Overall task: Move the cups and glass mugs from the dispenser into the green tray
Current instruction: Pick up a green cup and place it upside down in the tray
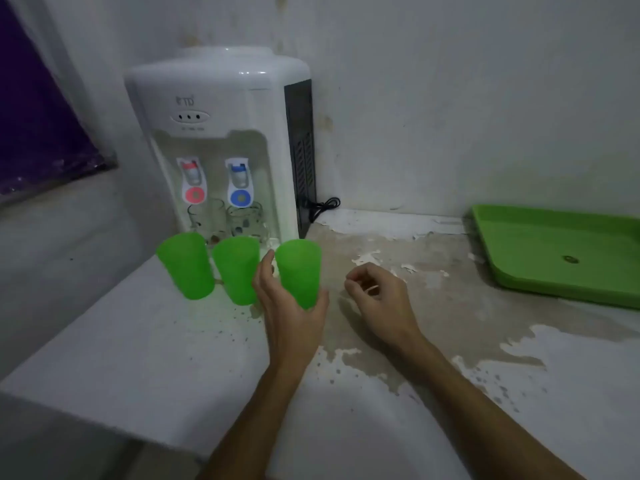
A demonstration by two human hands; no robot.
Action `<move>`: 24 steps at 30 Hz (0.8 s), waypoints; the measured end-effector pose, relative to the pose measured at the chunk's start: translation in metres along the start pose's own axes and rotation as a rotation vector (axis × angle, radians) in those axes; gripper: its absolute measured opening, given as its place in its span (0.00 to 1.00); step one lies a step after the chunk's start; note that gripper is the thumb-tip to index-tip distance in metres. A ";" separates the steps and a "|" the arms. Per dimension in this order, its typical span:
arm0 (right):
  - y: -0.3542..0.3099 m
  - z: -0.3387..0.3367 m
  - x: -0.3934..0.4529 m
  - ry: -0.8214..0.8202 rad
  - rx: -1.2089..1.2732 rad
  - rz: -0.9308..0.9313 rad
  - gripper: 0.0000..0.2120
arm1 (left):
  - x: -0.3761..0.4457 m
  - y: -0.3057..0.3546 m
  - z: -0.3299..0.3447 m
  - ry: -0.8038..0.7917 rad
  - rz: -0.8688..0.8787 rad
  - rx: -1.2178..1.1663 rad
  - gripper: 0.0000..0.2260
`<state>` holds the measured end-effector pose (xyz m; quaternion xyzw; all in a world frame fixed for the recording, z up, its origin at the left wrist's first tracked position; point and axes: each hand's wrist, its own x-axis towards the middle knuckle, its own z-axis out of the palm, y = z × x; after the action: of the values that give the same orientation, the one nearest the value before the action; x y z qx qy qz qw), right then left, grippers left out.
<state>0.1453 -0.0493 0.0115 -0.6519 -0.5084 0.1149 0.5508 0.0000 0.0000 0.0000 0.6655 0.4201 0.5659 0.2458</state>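
Three green plastic cups stand in a row in front of the white water dispenser [221,109]. My left hand [287,306] is wrapped around the base of the right cup [298,268]. The middle cup [237,270] and the left cup [187,268] stand free beside it. Clear glass mugs [242,220] sit in the dispenser's bay under the red and blue taps. My right hand [377,296] hovers over the counter just right of the held cup, fingers loosely curled with nothing in them. The green tray [512,258] lies at the far right.
The counter [433,306] is worn, with peeling white paint. A black cable [323,206] lies behind the dispenser by the wall. A lower white ledge [114,351] runs to the left, below a purple sheet [38,116]. The counter's front edge drops away at bottom left.
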 end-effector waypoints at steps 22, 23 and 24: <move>0.035 -0.107 0.063 -0.027 0.356 0.119 0.12 | 0.057 0.090 0.122 -0.312 0.014 -0.551 0.33; 0.037 -0.117 0.066 -0.014 0.410 0.168 0.14 | 0.057 0.098 0.134 -0.328 0.001 -0.595 0.33; 0.039 -0.127 0.069 0.000 0.467 0.219 0.17 | 0.057 0.104 0.146 -0.343 -0.006 -0.632 0.33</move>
<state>0.2875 -0.0659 0.0541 -0.5582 -0.3946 0.2878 0.6707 0.1695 0.0141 0.0800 0.6407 0.1789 0.5472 0.5080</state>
